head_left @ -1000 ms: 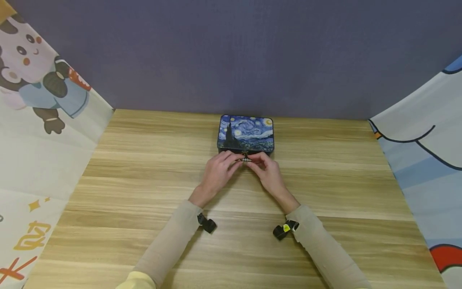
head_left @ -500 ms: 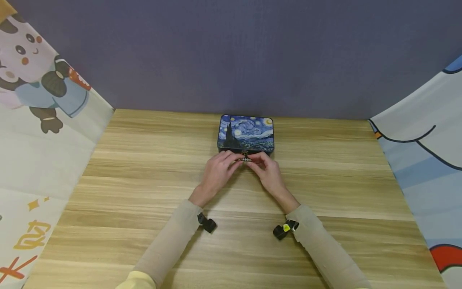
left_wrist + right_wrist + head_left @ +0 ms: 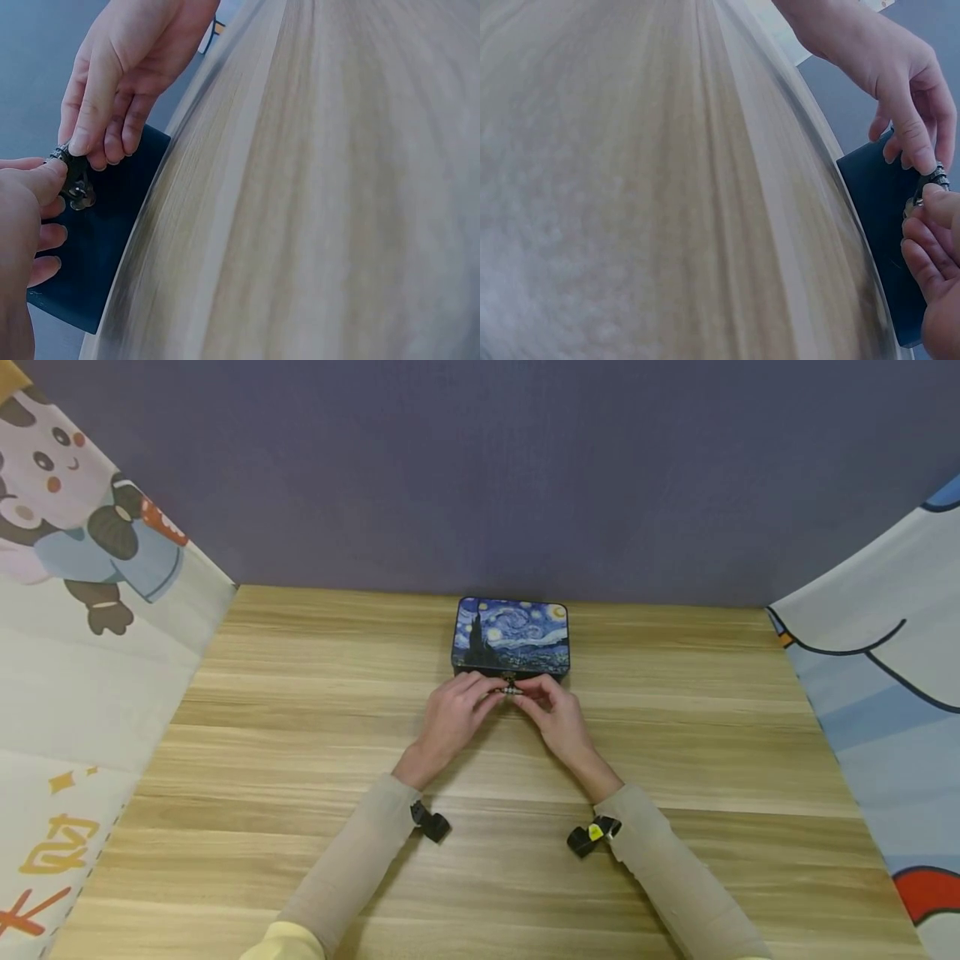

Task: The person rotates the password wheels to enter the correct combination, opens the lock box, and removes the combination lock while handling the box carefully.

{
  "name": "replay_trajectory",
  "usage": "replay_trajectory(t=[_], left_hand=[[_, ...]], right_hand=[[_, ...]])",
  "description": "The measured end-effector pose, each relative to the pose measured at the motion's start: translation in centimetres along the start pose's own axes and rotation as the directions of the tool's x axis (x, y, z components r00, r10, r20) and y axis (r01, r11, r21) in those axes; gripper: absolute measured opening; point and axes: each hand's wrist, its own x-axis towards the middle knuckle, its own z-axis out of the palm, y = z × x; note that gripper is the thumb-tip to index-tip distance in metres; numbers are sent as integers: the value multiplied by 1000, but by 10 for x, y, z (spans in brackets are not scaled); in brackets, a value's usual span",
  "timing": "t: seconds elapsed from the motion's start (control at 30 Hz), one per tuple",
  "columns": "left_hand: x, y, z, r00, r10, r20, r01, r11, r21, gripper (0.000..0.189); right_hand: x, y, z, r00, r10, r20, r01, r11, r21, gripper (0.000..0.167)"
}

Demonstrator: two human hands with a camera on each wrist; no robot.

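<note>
A tin box (image 3: 512,635) with a swirling starry-night painting on its lid stands at the table's back, lid down. At its front hangs a small combination padlock (image 3: 512,691) with ridged metal dials, at the brass clasp (image 3: 509,677). My left hand (image 3: 452,714) pinches the lock's left end between thumb and fingers. From the other side, my right hand (image 3: 558,718) pinches its right end. In the left wrist view the ridged dials of the padlock (image 3: 59,154) show between both thumbs, against the box's dark front (image 3: 112,232). Fingertips hide most of the lock.
The box rests on a wood-grain table (image 3: 495,877), close to the grey-blue back wall (image 3: 510,477). Printed cartoon sheets (image 3: 97,693) flank the table on the left and right. Each wrist carries a small black camera (image 3: 431,822).
Both hands keep their pinch on the padlock with barely any visible movement. The box has not moved on the table.
</note>
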Motion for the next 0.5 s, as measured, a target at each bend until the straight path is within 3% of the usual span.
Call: replay_trajectory(t=[0.5], left_hand=[[-1,-1,1,1000,-17,12,17,1000,-8,24]], right_hand=[[0,0,1,1000,-1,-4,1,1000,5,19]])
